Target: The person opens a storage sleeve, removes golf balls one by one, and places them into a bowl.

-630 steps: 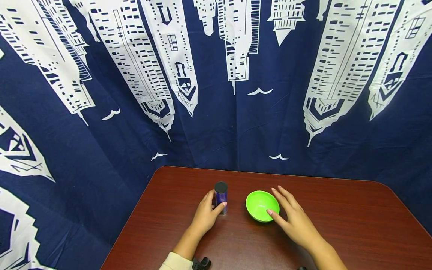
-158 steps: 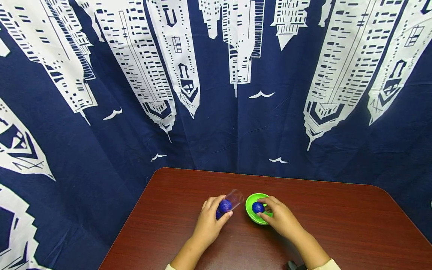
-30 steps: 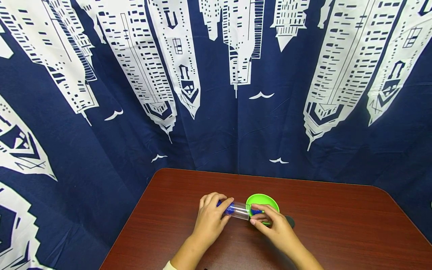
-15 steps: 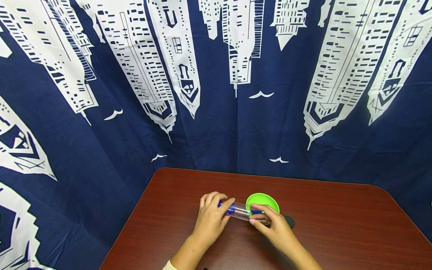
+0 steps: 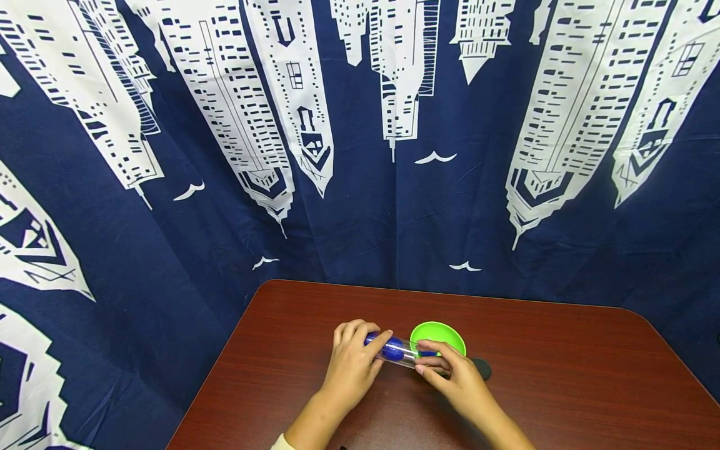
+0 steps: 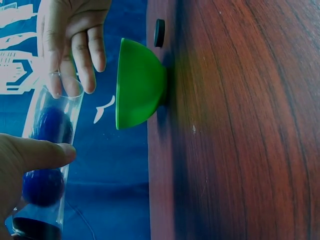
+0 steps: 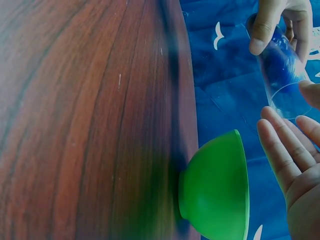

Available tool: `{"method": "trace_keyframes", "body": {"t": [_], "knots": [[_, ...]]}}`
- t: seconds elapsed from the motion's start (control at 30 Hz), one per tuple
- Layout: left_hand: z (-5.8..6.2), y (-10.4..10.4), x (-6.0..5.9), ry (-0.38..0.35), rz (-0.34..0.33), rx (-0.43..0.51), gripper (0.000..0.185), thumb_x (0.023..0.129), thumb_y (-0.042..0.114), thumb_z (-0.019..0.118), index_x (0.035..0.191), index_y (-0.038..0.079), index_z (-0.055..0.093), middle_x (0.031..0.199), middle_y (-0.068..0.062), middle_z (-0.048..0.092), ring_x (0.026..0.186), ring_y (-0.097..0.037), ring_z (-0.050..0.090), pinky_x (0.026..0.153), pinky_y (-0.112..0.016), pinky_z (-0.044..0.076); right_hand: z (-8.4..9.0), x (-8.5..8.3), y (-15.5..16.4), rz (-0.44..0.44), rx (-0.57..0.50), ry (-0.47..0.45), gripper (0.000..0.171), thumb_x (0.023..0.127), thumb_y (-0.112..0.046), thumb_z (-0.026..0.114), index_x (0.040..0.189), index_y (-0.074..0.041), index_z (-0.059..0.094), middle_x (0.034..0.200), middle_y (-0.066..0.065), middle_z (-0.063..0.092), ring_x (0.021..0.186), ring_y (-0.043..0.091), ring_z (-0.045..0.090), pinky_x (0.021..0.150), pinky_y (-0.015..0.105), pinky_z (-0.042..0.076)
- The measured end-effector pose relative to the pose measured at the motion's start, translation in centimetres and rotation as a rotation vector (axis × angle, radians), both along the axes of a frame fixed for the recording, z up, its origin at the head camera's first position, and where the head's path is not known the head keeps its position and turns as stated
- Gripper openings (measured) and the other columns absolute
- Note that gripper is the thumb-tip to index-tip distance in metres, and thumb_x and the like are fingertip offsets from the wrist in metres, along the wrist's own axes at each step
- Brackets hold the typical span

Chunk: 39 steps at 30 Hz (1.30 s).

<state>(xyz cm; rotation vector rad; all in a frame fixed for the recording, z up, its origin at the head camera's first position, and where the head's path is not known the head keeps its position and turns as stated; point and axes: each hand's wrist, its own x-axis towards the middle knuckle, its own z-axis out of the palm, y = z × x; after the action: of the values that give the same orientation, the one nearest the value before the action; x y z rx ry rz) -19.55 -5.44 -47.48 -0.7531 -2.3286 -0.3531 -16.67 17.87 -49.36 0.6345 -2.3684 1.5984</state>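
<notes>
My left hand grips a clear plastic tube, tilted with its uncapped mouth toward the green bowl. Two dark blue balls show inside the tube in the left wrist view, one on either side of my thumb. At the mouth my right hand holds its fingers out nearly straight; the fingertips meet the rim in the left wrist view. Part of another blue ball shows past the right fingers, seemingly in the bowl. The bowl stands upright on the table, beyond the right hand.
A black round lid lies on the table right of the bowl. The brown wooden table reaches back to a dark blue curtain printed with white buildings.
Inside the tube a blue ball has slid toward the mouth over the last half second. Both hands stay almost still. Earlier, the capped tube stood upright and the right hand held a ball over the bowl.
</notes>
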Motion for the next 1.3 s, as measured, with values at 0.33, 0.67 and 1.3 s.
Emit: {"method": "trace_keyframes", "body": {"t": [0.33,0.67,1.3], "knots": [[0.08,0.08,0.08,-0.037,0.002,0.008,0.056,0.072,0.024,0.092,0.124,0.029,0.071,0.119,0.005,0.063,0.118,-0.019,0.052,0.105,-0.045,0.040,0.17,0.21,-0.01,-0.056,0.019,-0.010,0.040,0.091,-0.014,0.075,0.129,-0.010,0.063,0.118,0.017,0.070,0.097,0.008,0.073,0.079,0.020,0.060],[0.03,0.08,0.16,-0.038,0.000,0.020,0.055,0.073,0.024,0.092,0.123,0.030,0.071,0.118,0.005,0.064,0.118,-0.019,0.053,0.104,-0.045,0.040,0.33,0.29,-0.04,-0.042,0.012,0.035,0.041,0.090,-0.010,0.075,0.129,-0.005,0.063,0.116,0.017,0.070,0.096,0.006,0.073,0.078,0.020,0.060],[-0.25,0.02,0.13,-0.014,-0.019,0.068,0.053,0.071,0.021,0.091,0.120,0.027,0.072,0.118,0.004,0.064,0.117,-0.019,0.054,0.102,-0.043,0.040,0.45,0.32,-0.01,-0.064,0.032,0.004,0.044,0.089,-0.013,0.077,0.130,-0.002,0.062,0.115,0.010,0.071,0.096,0.004,0.072,0.079,0.021,0.060]]}}
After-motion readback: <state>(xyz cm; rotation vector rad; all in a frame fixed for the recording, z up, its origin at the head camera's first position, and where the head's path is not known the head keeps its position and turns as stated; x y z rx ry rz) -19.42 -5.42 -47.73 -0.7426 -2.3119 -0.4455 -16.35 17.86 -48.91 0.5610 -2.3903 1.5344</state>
